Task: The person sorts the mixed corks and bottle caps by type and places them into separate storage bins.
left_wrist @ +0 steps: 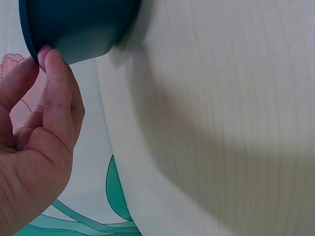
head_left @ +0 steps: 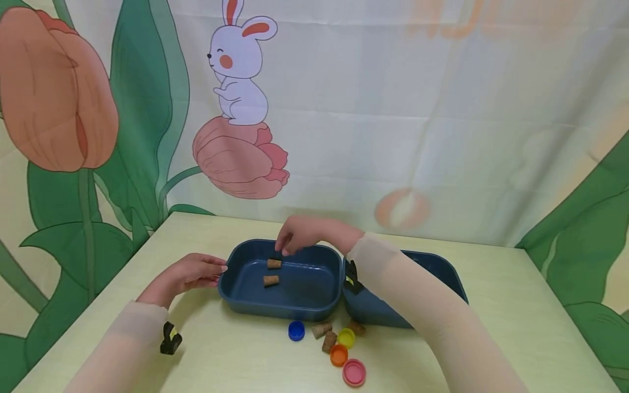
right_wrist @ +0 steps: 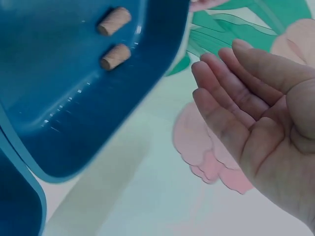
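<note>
My left hand [head_left: 196,271] pinches the left rim of a dark blue plastic tub [head_left: 280,310] between thumb and fingers, as the left wrist view shows. Over the tub's far edge hovers my right hand [head_left: 306,234], its fingers loosely bent and its palm holding nothing in the right wrist view. Inside the tub lie two brown corks, the farther cork [head_left: 273,264] just behind the nearer cork [head_left: 271,280]. Both corks lie on their sides, apart from each other.
A second blue tub [head_left: 373,311] stands against the right side, partly hidden by my right sleeve. In front lie several corks [head_left: 321,329], a blue cap [head_left: 296,331], a yellow cap [head_left: 346,338], an orange cap [head_left: 339,355] and a pink cap [head_left: 354,373]. A printed curtain [head_left: 344,109] hangs behind the table.
</note>
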The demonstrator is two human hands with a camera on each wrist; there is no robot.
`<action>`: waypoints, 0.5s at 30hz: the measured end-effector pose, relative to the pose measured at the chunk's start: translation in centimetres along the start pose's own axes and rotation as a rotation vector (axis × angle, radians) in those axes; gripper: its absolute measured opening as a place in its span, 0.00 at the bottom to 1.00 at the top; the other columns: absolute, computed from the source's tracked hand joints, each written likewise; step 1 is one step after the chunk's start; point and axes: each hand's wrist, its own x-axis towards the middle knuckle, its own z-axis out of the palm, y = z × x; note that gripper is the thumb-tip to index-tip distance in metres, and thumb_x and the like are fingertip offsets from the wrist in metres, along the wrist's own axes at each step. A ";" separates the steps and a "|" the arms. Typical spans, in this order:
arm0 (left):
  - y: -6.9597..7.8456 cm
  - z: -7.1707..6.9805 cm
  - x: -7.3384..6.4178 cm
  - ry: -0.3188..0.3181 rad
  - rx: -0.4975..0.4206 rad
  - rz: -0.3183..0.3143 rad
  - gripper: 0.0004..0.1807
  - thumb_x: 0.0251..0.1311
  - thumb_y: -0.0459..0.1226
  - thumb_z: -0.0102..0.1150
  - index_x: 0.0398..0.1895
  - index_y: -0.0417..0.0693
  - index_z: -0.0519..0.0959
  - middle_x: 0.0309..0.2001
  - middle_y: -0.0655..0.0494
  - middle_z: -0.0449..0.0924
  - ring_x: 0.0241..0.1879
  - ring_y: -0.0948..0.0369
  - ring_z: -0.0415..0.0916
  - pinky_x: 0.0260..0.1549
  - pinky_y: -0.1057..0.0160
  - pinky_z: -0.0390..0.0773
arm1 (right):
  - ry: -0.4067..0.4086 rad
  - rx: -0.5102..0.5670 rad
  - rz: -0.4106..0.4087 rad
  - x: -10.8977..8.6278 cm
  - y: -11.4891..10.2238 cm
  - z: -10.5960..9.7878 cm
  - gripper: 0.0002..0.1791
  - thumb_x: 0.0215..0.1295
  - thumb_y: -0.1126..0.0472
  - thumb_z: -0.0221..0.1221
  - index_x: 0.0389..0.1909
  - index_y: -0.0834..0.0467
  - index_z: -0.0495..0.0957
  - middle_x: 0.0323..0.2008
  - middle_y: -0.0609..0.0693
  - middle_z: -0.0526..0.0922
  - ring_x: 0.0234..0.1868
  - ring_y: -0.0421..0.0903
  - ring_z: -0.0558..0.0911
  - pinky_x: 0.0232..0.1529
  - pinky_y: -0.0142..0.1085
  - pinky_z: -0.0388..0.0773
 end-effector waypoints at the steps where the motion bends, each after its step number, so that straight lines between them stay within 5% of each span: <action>1: 0.0 0.0 0.0 0.002 0.001 -0.002 0.30 0.75 0.36 0.54 0.71 0.22 0.63 0.38 0.59 0.85 0.35 0.68 0.82 0.39 0.70 0.87 | 0.009 0.003 -0.009 -0.3 0.0 -0.2 0.17 0.75 0.63 0.58 0.61 0.63 0.81 0.56 0.58 0.86 0.53 0.50 0.85 0.57 0.33 0.83; 15: 0.1 0.0 -0.3 0.014 0.000 -0.016 0.29 0.75 0.36 0.55 0.70 0.23 0.64 0.37 0.59 0.84 0.33 0.67 0.81 0.38 0.70 0.87 | 0.249 0.108 -0.104 -7.1 2.0 -1.0 0.16 0.72 0.63 0.61 0.57 0.65 0.82 0.50 0.60 0.88 0.54 0.53 0.87 0.60 0.41 0.84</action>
